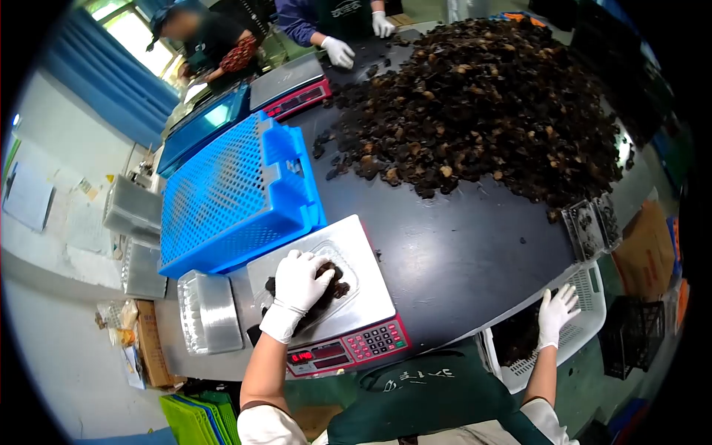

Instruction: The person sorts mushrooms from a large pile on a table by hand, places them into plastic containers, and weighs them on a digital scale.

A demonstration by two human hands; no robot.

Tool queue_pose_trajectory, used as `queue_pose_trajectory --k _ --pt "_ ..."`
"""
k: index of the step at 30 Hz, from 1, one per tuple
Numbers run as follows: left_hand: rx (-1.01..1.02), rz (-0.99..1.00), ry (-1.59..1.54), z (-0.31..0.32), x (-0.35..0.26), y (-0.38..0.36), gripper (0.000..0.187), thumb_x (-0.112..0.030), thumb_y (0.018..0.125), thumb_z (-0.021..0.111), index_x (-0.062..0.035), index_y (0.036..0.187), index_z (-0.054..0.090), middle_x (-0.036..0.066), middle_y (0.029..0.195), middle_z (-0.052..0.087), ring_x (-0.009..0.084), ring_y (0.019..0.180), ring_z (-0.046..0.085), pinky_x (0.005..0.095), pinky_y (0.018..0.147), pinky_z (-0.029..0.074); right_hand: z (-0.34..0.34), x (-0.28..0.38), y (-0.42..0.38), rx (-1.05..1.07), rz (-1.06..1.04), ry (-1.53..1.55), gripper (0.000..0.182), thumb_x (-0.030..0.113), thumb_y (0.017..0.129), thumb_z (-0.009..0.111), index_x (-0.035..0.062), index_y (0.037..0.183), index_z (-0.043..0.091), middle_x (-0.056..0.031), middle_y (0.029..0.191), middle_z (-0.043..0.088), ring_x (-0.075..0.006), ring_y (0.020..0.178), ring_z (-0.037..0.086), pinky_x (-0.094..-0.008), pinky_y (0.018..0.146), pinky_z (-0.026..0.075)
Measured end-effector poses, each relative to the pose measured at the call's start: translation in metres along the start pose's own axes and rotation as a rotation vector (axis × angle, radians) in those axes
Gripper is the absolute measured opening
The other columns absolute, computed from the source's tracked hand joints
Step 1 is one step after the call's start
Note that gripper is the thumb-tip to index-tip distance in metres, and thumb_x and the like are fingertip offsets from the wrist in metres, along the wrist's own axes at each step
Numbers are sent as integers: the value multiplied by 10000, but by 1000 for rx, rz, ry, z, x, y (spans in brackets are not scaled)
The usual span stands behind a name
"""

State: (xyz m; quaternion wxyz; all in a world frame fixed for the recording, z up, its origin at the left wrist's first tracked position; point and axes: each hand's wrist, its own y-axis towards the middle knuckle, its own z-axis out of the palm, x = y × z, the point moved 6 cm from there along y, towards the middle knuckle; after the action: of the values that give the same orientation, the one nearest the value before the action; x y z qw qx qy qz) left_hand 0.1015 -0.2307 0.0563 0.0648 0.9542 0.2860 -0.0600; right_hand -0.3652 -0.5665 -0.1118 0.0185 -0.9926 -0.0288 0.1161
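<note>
My left hand (300, 288), in a white glove, is on a clear plastic tray (356, 276) holding dark brown wood ear mushrooms (340, 288). Its fingers are bent over the mushrooms, partly hiding them. Under the tray is a red-framed digital scale (374, 285) with a lit red display (301, 357). At the table's near right edge, my gloved right hand (556, 315) has its fingers spread and holds nothing. It hovers over a white plastic basket (593, 297) with dark pieces inside.
A big mushroom heap (475, 104) covers the far table. Clear containers (591, 226) stand at the right edge. Left are a blue crate (222, 200) and stacked clear trays (210, 311). Farther off are another scale (289, 85), a co-worker's gloved hands (338, 53), and another person (208, 44).
</note>
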Motion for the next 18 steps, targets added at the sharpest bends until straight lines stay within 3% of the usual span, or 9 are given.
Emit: queue_pose_trajectory --k 5,7,8,9,12,13,14,16,18 --pt "81 2 80 21 -2 13 120 -238 685 681 -135 733 718 65 785 685 272 808 628 405 719 512 -15 -22 -11 -51 24 144 652 435 855 591 135 1411 431 -181 1497 345 -400 1366 305 -640 1085 194" --pt "57 -69 45 12 0 15 113 -200 674 654 -125 733 714 79 783 686 287 795 630 407 723 511 -31 3 -23 -370 -183 301 567 295 774 669 91 1286 535 -189 1397 442 -375 1271 399 -560 1041 287" --pt "7 -111 -16 4 0 15 104 -181 685 645 -115 741 703 74 776 680 289 800 631 405 722 511 -75 26 -30 -295 -287 557 482 200 732 664 61 1183 572 -198 1298 498 -370 1198 454 -515 1020 325" --pt "-124 -100 -21 1 6 11 100 -148 693 655 -110 776 694 68 785 675 287 803 633 393 723 512 -83 44 -38 -465 -402 621 429 130 705 647 42 1121 584 -203 1233 520 -385 1156 480 -493 1005 351" --pt "-385 -168 -296 -16 2 2 189 9 731 649 -53 910 650 77 863 652 238 761 621 328 731 506 -98 110 -72 -439 -700 831 474 97 689 663 35 1150 570 -221 1241 521 -400 1155 481 -505 995 376" --pt "-417 -123 -323 -21 -9 2 198 49 751 635 -26 935 634 66 879 642 183 764 607 292 716 493 -85 135 -87 -372 -832 911 496 152 702 667 26 1171 570 -226 1273 516 -405 1179 474 -512 999 368" --pt "-447 -82 -351 -27 -23 0 208 88 771 621 2 960 617 56 894 632 128 768 592 255 700 481 -87 166 -102 -55 -973 796 583 262 765 655 24 1279 518 -232 1363 465 -404 1260 434 -527 1041 336" --pt "-326 -212 -625 -18 -49 -3 244 85 800 595 -17 1022 602 36 975 624 108 801 584 243 729 480 -66 206 -156 -50 -1200 595 671 388 852 597 31 1392 422 -214 1457 385 -385 1346 365 -549 1099 270" --pt "-249 -112 -723 2 -78 -5 261 77 806 591 -30 1044 600 40 1018 617 119 838 589 253 763 486 -55 218 -187 -37 -1447 497 730 451 896 552 48 1463 330 -184 1508 326 -379 1396 297 -568 1132 204"
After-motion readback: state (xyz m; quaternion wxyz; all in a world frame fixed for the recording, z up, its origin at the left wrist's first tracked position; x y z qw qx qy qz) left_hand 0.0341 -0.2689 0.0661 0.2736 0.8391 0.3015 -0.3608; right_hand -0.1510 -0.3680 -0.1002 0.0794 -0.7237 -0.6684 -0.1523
